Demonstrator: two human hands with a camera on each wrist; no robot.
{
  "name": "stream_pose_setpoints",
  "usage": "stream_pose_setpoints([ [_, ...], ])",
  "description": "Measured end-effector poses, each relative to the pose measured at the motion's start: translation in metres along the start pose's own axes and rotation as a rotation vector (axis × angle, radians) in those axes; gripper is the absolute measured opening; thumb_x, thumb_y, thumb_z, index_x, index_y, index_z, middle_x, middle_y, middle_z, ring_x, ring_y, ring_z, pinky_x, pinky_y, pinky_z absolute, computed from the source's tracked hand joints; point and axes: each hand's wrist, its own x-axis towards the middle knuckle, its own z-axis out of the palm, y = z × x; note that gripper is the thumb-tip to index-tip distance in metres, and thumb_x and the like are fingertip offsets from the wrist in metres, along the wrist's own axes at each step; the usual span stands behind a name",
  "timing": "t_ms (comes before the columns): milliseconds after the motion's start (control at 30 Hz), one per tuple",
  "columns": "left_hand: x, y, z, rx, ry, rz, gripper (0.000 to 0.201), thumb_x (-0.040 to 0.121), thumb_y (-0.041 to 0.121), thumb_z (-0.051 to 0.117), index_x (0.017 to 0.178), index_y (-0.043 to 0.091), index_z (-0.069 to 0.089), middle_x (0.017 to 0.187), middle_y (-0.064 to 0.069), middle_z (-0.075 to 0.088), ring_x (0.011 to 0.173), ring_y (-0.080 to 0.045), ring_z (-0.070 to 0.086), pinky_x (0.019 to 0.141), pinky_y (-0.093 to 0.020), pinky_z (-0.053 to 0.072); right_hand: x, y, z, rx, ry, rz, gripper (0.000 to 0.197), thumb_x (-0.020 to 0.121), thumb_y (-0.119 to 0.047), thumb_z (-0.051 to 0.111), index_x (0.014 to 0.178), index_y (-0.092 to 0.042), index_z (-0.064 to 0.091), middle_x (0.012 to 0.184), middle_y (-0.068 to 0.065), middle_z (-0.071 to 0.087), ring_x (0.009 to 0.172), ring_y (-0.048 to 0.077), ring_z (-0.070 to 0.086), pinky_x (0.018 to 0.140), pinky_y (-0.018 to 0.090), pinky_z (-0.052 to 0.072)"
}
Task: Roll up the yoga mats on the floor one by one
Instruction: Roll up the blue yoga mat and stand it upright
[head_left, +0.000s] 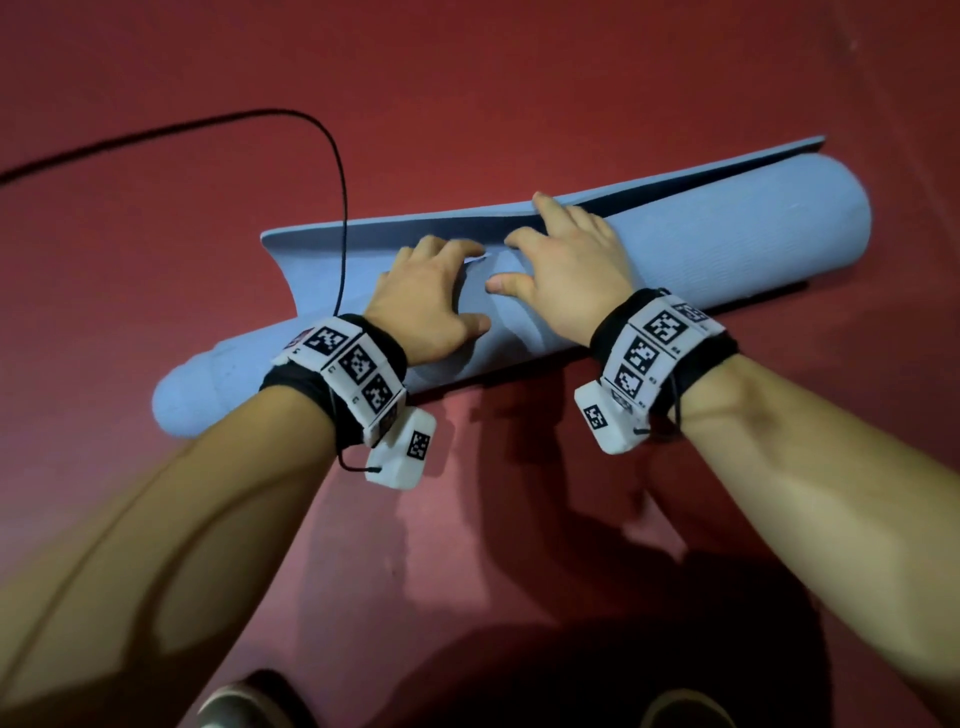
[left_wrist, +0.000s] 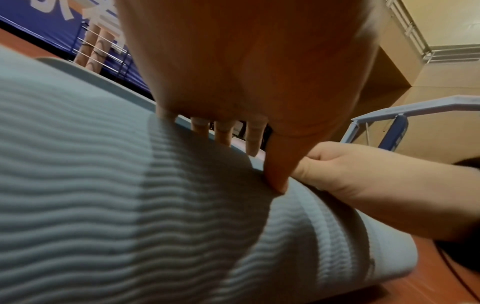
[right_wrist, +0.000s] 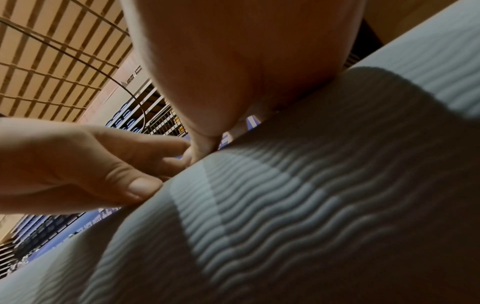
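Observation:
A light blue yoga mat (head_left: 727, 234) lies almost wholly rolled, slanting across the red floor (head_left: 519, 78). A short flap (head_left: 363, 228) still lies flat along the roll's far side. The inner layers stick out at the roll's near left end (head_left: 192, 395). My left hand (head_left: 426, 296) and right hand (head_left: 571, 265) lie side by side on top of the roll's middle, fingers spread and pressing over its far side. In the left wrist view my left hand (left_wrist: 246, 61) has its thumb on the ribbed mat (left_wrist: 130, 205). The right wrist view shows my right hand (right_wrist: 246, 51) on the mat (right_wrist: 285, 205).
A black cable (head_left: 340, 208) runs from my left wrist across the flap and off to the far left over the floor. My shoes (head_left: 244, 701) show at the bottom edge. Railings and a blue frame (left_wrist: 389, 127) stand in the background.

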Motion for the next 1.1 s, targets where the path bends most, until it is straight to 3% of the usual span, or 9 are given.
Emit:
stream_pose_setpoints([
  [100,0.002,-0.001,0.006,0.031,0.058,0.029,0.060,0.086,0.031,0.069,0.142,0.028,0.048,0.136,-0.005,0.049,0.127,-0.030,0.041,0.106,-0.051,0.036,0.008,0.001,-0.002,0.036,0.011,-0.008,0.060,0.092,-0.065,0.049,0.136,-0.024,0.055,0.163,0.013,0.020,0.146,0.033,0.023,0.118,0.044,0.018],
  [200,0.003,-0.001,0.013,0.048,0.124,0.063,0.056,0.091,0.025,0.062,0.146,0.024,0.050,0.142,-0.003,0.045,0.127,-0.032,0.038,0.105,-0.050,0.035,0.014,0.006,-0.008,0.113,-0.002,-0.032,0.059,0.091,-0.059,0.057,0.138,-0.024,0.053,0.161,0.013,0.024,0.145,0.033,0.026,0.118,0.044,0.021],
  [267,0.004,0.001,0.017,0.101,0.155,0.054,0.057,0.091,0.033,0.054,0.147,0.023,0.048,0.142,-0.002,0.043,0.126,-0.032,0.037,0.103,-0.048,0.034,0.016,0.013,-0.012,0.173,-0.009,-0.049,0.060,0.089,-0.055,0.063,0.139,-0.022,0.053,0.158,0.012,0.028,0.144,0.032,0.029,0.118,0.045,0.025],
  [333,0.003,0.003,0.022,0.159,0.172,0.040,0.071,0.083,0.053,0.048,0.148,0.023,0.045,0.141,-0.001,0.042,0.126,-0.030,0.037,0.103,-0.047,0.032,0.015,0.016,-0.012,0.200,-0.002,-0.056,0.061,0.088,-0.052,0.065,0.138,-0.020,0.054,0.155,0.011,0.033,0.142,0.031,0.032,0.117,0.045,0.027],
  [433,0.003,0.000,0.033,0.276,0.196,0.083,0.105,0.066,0.077,0.065,0.150,0.022,0.036,0.141,-0.003,0.039,0.126,-0.029,0.038,0.106,-0.049,0.032,0.013,0.017,-0.010,0.234,0.051,-0.064,0.058,0.087,-0.047,0.069,0.134,-0.016,0.057,0.143,0.009,0.043,0.133,0.030,0.039,0.113,0.043,0.031],
  [600,0.011,-0.004,0.033,0.285,0.266,0.100,0.102,0.061,0.079,0.069,0.141,0.022,0.042,0.133,-0.004,0.047,0.119,-0.032,0.045,0.100,-0.052,0.036,0.009,0.031,-0.013,0.322,0.117,-0.121,0.054,0.082,-0.041,0.074,0.127,-0.014,0.061,0.126,0.005,0.054,0.115,0.026,0.047,0.106,0.033,0.034],
  [833,0.017,-0.013,0.023,0.167,0.261,0.163,0.098,0.064,0.077,0.071,0.141,0.021,0.049,0.130,-0.002,0.050,0.120,-0.028,0.043,0.100,-0.048,0.034,0.009,0.035,-0.008,0.295,0.157,-0.156,0.062,0.078,-0.052,0.065,0.124,-0.011,0.062,0.121,0.005,0.059,0.108,0.028,0.050,0.100,0.038,0.039],
  [967,0.013,-0.016,0.025,0.223,0.366,0.147,0.101,0.060,0.084,0.061,0.141,0.025,0.054,0.121,-0.003,0.050,0.112,-0.030,0.045,0.092,-0.047,0.036,0.014,0.037,-0.010,0.285,0.163,-0.159,0.066,0.077,-0.056,0.064,0.126,-0.012,0.061,0.122,0.004,0.060,0.110,0.027,0.051,0.099,0.038,0.040],
  [1100,0.013,-0.014,0.022,0.267,0.367,0.120,0.100,0.058,0.084,0.061,0.139,0.026,0.054,0.119,-0.003,0.051,0.110,-0.031,0.045,0.091,-0.048,0.038,0.017,0.038,-0.007,0.287,0.179,-0.177,0.068,0.076,-0.060,0.061,0.125,-0.012,0.061,0.122,0.004,0.061,0.110,0.027,0.052,0.099,0.037,0.040],
])
